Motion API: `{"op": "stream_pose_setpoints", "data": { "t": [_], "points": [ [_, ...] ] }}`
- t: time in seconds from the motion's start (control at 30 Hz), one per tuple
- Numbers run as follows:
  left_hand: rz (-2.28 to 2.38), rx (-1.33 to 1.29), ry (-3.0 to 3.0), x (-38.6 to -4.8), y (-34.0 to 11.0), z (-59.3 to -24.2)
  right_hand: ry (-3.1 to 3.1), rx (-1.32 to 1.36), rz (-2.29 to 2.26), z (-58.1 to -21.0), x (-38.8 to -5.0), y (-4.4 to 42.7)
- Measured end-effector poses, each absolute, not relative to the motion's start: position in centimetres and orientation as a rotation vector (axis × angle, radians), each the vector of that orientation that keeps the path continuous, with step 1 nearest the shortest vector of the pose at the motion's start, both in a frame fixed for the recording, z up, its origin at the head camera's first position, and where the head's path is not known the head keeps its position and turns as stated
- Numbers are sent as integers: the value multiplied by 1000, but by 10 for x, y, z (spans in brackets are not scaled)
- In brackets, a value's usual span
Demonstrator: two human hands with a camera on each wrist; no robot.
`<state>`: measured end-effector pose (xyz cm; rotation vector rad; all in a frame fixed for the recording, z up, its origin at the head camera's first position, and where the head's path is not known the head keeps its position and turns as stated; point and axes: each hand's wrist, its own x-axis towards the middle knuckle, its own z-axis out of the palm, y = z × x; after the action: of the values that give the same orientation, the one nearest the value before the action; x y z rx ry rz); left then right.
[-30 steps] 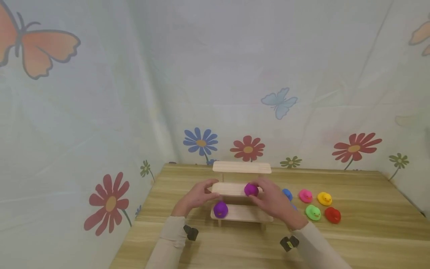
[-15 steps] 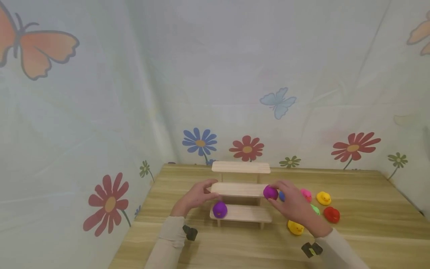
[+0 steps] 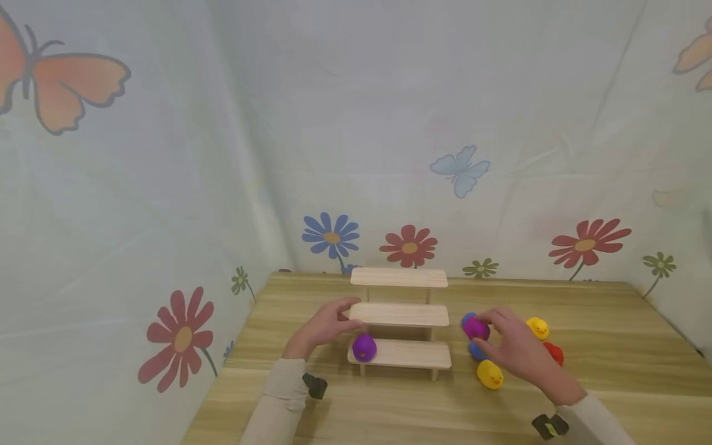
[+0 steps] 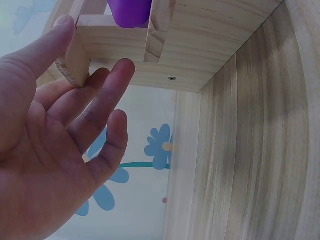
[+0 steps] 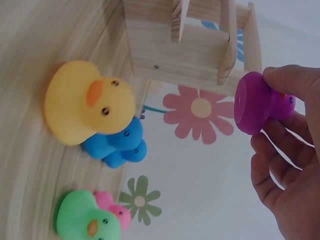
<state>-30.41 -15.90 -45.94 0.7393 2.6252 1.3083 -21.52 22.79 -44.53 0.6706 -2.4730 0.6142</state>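
Note:
A three-tier wooden shelf (image 3: 399, 314) stands on the table. My left hand (image 3: 328, 326) grips the left end of its middle tier, thumb on one face and fingers on the other, as the left wrist view shows. A purple rubber duck (image 3: 364, 348) sits at the left of the lowest tier. To the right of the shelf, my right hand (image 3: 520, 346) pinches a magenta rubber duck (image 5: 252, 103) between thumb and fingers. It is held above the table, in front of two blue ducks (image 5: 112, 144) that it partly covers in the head view.
Right of the shelf stand a nearer yellow duck (image 3: 490, 374), a farther yellow duck (image 3: 537, 328) and a red duck (image 3: 554, 353) partly behind my hand. The right wrist view also shows a green duck (image 5: 82, 215) and a pink duck (image 5: 112, 206). A flower-printed curtain (image 3: 356, 123) borders the table.
My right hand has carried the magenta duck off the middle tier, rightward to beside the shelf. My left hand has stayed on the middle tier.

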Motion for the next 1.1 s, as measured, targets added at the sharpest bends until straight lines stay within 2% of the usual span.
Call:
{"op": "stream_pose_setpoints", "data": {
  "t": [0.3,1.1],
  "points": [
    [1327,748,2619,-304,-159,-459,-2374,728,647,-458,-212,249],
    [1303,720,2630,-304,-159,-457,-2634,577,584,-483,-202,297]
  ]
}}
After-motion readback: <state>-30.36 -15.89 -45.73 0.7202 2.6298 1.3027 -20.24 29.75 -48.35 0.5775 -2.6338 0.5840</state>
